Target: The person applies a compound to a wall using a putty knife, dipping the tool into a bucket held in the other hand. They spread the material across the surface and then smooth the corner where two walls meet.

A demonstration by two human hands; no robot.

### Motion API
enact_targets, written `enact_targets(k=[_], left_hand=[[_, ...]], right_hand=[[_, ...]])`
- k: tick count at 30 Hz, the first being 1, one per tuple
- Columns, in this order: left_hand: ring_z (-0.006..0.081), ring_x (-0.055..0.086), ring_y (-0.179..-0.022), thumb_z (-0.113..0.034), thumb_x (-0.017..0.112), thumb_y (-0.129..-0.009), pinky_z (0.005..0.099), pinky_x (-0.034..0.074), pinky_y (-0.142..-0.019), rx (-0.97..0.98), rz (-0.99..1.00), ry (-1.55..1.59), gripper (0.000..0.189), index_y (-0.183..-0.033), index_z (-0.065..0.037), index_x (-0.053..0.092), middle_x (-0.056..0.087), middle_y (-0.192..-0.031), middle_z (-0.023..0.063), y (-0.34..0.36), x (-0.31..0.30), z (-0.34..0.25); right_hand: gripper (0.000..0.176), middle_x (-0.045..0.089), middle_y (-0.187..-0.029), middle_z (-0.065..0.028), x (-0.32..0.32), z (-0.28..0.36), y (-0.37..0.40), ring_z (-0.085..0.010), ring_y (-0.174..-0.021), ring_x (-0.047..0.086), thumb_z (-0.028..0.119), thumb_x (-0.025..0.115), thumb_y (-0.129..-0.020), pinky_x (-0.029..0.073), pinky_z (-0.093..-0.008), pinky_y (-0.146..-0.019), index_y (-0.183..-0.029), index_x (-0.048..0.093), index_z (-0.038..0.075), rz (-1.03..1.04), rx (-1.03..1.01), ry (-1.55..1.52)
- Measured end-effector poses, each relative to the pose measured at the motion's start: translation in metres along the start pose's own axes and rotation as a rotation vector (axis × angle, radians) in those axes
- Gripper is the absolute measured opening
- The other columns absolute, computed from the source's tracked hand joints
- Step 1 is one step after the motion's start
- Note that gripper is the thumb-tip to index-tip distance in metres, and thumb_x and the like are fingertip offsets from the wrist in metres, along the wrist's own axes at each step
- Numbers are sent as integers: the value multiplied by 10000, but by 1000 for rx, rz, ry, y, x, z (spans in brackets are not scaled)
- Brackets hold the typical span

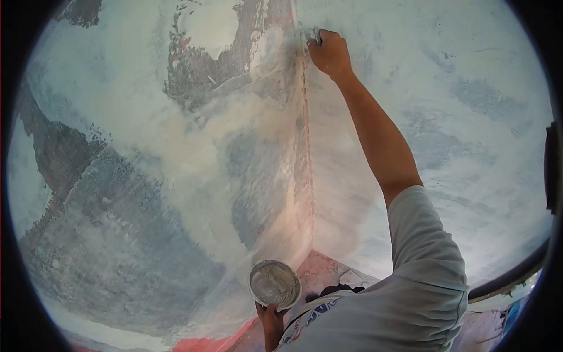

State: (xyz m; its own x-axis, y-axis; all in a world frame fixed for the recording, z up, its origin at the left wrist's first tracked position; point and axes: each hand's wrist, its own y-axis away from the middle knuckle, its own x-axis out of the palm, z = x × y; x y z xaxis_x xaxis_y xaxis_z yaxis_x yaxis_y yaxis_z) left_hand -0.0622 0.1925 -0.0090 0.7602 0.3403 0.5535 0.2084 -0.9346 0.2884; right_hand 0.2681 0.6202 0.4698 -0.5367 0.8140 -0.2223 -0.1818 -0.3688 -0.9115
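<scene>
My right hand [329,54] is raised high at the inside corner of two walls. Its fingers are closed on a small grey scraper [311,36], pressed against the corner line; the hand hides part of it. Low down, my left hand [270,315] grips a round bowl [251,284] by its lower edge. Wet-looking grey putty [274,283] coats the inside of this bowl, which is tilted toward me. A rough reddish line [308,170] runs down the corner below my right hand.
The left wall [146,223] has whitish patches over dark grey, with bare rough areas [58,155]. Smoother pale coating covers the right wall [469,117]. A reddish floor [322,267] shows at the corner's foot. At lower right runs a dark curved edge [510,273].
</scene>
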Motion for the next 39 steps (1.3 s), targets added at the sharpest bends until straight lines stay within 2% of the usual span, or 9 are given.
enact_targets(k=[2,9,15,18,20,22,25,31,39], left_hand=[[370,574,-1240,14,593,-793,534,634,-873,-19,-15,31,712,-1466,-61,374,474,-1438,170,4,0,-5],[387,581,-1248,32,567,-791,570,632,-869,-31,-44,25,757,-1505,-84,347,464,-1470,182,13,0,-18],[422,598,-1217,49,540,-790,630,626,-858,-27,-57,-17,760,-1505,-101,334,474,-1445,191,5,14,-14],[427,599,-1212,49,542,-793,638,625,-856,-48,24,6,732,-1483,-98,349,484,-1421,190,-13,24,-8],[418,604,-1205,53,546,-795,641,625,-851,-117,66,3,710,-1464,-92,362,496,-1395,191,-20,27,-4],[412,609,-1197,54,551,-795,637,627,-848,-107,79,8,704,-1459,-89,366,502,-1384,188,-21,35,-1],[392,613,-1183,54,561,-795,629,626,-854,-106,88,28,692,-1449,-81,376,513,-1368,179,-17,44,3],[386,612,-1173,49,569,-797,629,622,-860,-97,37,16,672,-1432,-79,392,514,-1358,173,-13,37,12],[409,617,-1157,31,577,-789,624,627,-851,-67,-47,46,682,-1435,-80,389,509,-1359,183,-14,29,8]], right_hand=[[226,700,-809,-248,-3,12,2,-436,-780,687,179,663,-884,559,-483,-703,-831,650,-41,46,70,-13],[144,730,-910,-256,26,83,24,-429,-833,736,130,642,-836,609,-510,-764,-874,682,-3,36,-44,112],[401,727,-989,-263,39,174,85,-378,-647,725,26,624,-839,609,-421,-602,-1226,618,-79,-276,-175,261],[467,733,-981,-206,9,161,116,-351,-619,699,-15,626,-829,586,-450,-599,-1295,601,1,-42,-377,-231],[361,700,-846,-212,-14,129,111,-389,-624,670,-9,627,-835,542,-472,-586,-1192,648,41,-21,-373,-516],[108,607,-687,-256,-25,85,82,-455,-626,605,83,661,-845,483,-467,-570,-866,623,-16,-83,-137,-397],[123,682,-822,-280,-21,27,46,-479,-804,671,96,630,-813,547,-546,-738,-805,651,-25,-22,160,-139],[126,707,-880,-271,23,25,42,-492,-814,676,90,623,-837,553,-548,-758,-873,670,-21,64,120,-142],[205,682,-826,-281,-12,143,96,-489,-798,666,60,636,-825,541,-545,-728,-1021,660,7,42,-123,-298]])
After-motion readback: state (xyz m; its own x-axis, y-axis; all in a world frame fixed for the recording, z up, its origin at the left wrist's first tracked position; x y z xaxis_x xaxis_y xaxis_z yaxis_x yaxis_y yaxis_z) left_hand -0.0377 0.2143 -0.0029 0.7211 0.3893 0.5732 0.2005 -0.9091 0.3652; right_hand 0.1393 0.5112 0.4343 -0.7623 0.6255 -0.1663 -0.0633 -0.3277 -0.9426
